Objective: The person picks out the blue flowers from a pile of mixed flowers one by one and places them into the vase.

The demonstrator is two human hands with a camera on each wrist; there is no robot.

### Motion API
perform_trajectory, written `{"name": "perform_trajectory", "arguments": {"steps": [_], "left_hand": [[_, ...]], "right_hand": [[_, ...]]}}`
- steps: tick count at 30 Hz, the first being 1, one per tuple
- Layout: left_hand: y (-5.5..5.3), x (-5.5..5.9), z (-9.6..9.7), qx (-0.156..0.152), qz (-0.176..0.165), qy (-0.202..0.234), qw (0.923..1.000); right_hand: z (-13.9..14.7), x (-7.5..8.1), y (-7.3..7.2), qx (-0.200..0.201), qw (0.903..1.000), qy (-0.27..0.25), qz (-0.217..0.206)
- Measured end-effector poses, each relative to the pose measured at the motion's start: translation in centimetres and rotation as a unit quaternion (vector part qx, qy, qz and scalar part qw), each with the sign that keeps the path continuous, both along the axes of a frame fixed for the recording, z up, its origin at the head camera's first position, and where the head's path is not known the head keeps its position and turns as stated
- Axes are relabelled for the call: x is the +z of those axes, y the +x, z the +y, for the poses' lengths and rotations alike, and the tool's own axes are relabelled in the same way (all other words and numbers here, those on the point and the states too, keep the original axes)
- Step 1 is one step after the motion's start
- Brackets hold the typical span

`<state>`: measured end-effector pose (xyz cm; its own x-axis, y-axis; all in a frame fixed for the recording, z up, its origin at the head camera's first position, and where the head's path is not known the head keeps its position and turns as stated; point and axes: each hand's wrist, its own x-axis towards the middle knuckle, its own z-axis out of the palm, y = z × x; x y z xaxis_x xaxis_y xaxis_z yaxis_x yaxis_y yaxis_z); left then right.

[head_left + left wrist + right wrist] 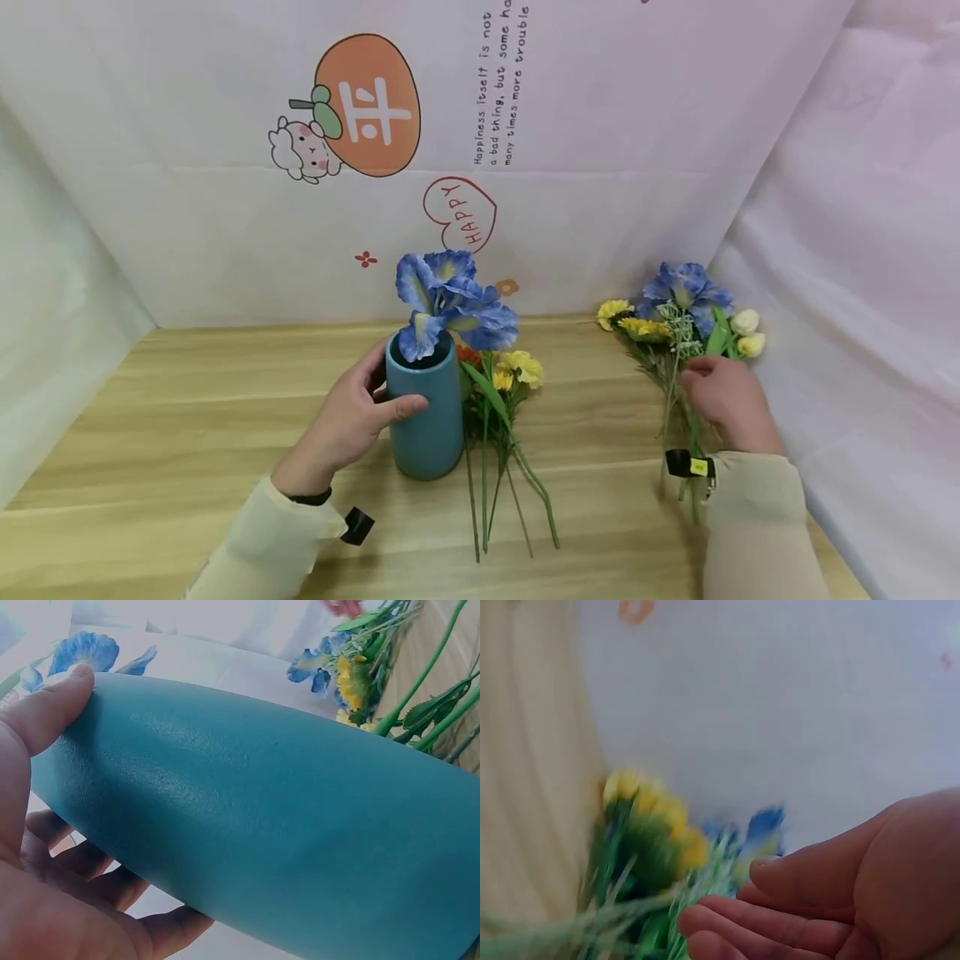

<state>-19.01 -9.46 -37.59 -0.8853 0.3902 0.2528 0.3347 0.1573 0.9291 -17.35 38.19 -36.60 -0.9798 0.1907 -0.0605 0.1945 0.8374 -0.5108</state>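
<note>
My left hand (348, 421) grips a blue-green vase (427, 425) near its rim, thumb across the front and fingers round the far left side. The vase stands upright on the table, and in the left wrist view its wall (247, 802) fills most of the picture. Blue irises (450, 300) rise from its mouth. At the right, my right hand (727, 400) is over a bunch of artificial flowers, at the stems below the white tulips (750, 333). In the right wrist view the thumb and fingers lie close together, with nothing visible between them, beside blurred yellow flowers (656, 817).
Right beside the vase lie yellow flowers (522, 367) and a red-orange one (468, 354), stems pointing to the front. The right bunch also has a blue iris (686, 292) and yellow blooms (645, 327). A printed white cloth (600, 208) hangs behind the wooden table (187, 433).
</note>
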Motion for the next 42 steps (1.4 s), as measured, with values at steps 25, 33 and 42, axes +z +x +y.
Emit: {"name": "perform_trajectory", "arguments": {"steps": [25, 33, 42], "left_hand": [[0.1, -0.1, -0.1, 0.008, 0.005, -0.002, 1.0], [0.0, -0.1, 0.0, 0.005, 0.009, -0.005, 0.9999], [0.1, 0.1, 0.0, 0.006, 0.004, -0.008, 0.9999]], "right_hand": [[0.8, -2.6, -1.0, -0.05, 0.9951, -0.084, -0.016], [-1.7, -0.4, -0.1, -0.062, 0.9862, -0.136, 0.072], [-6.8, 3.3, 2.0, -0.018, 0.9751, -0.157, 0.156]]}}
